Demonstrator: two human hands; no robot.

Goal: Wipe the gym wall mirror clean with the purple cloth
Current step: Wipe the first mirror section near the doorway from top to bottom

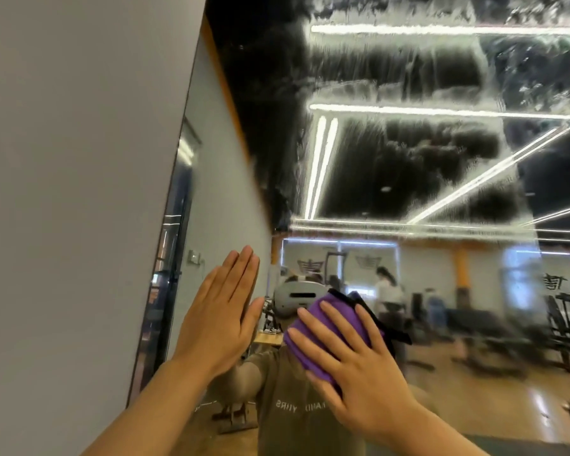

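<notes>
The wall mirror fills the middle and right of the head view, and streaky white wet film covers its upper part. My right hand lies flat with spread fingers on the folded purple cloth and presses it against the glass at lower centre. The cloth has a black edge sticking out to the upper right. My left hand rests flat against the mirror to the left of the cloth, fingers straight and together, holding nothing.
A grey wall stands on the left, and the mirror's left edge runs along it. The glass reflects a person wearing a headset, other people, gym machines and ceiling light strips.
</notes>
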